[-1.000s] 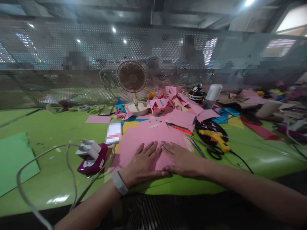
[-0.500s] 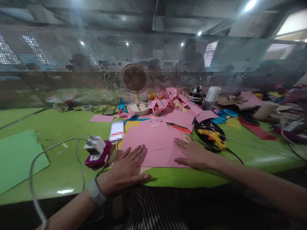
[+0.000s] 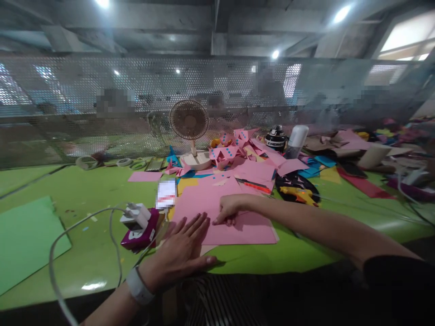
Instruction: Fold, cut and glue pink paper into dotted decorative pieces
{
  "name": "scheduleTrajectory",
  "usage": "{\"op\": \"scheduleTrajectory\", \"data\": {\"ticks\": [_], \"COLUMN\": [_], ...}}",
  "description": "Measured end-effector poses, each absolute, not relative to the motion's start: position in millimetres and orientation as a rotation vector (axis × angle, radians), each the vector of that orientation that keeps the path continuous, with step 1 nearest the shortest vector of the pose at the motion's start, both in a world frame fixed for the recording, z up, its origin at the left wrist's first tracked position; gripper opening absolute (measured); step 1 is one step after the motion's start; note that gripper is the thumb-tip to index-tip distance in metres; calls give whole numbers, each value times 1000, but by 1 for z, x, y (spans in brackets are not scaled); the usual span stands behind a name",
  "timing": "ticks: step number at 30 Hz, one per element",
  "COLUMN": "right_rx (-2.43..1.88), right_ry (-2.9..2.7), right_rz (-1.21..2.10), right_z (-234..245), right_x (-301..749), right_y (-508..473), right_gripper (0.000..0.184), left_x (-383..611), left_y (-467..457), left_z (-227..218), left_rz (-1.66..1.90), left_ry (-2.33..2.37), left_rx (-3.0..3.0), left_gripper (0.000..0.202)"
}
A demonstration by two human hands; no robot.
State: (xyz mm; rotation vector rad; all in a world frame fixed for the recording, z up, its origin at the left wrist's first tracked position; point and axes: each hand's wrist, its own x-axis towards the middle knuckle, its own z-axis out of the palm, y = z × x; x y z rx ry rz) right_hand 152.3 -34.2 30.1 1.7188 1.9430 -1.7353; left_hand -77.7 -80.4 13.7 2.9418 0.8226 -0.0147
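Note:
A pink sheet of paper (image 3: 248,233), with other pink paper around and beneath it, lies flat before me near the table's front edge. My left hand (image 3: 178,249) rests palm down on its lower left corner, fingers stretched out and thumb toward the right. On the middle of the sheet is my right hand (image 3: 231,208), its fingers curled in and its thumb side pressed to the paper; nothing shows in it. Just beyond lies an orange-handled cutter (image 3: 254,186). A yellow glue gun (image 3: 299,194) sits on a dark round plate to the right.
Left of the paper stand a purple power strip (image 3: 139,240) with a white plug and a phone (image 3: 166,194). Cables loop over the green table cover (image 3: 98,262). Behind are a small fan (image 3: 189,120), cut pink paper pieces (image 3: 226,154) and a perforated screen (image 3: 142,86).
My right hand has moved left from the sheet's right side to its middle, and its spread fingers have curled in. My left hand stays on the paper. The view has tilted up slightly.

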Motion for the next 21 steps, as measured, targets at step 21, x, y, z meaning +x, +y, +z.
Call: {"op": "scheduleTrajectory", "data": {"ticks": [21], "right_rx": [2414], "right_ry": [2206], "right_rz": [-1053], "right_z": [69], "right_x": [291], "right_y": [-99], "right_gripper": [36], "left_x": [-80], "left_y": [-71], "left_z": [9], "left_rz": [-72], "left_ry": [818], "left_rx": [3016], "left_gripper": [77]}}
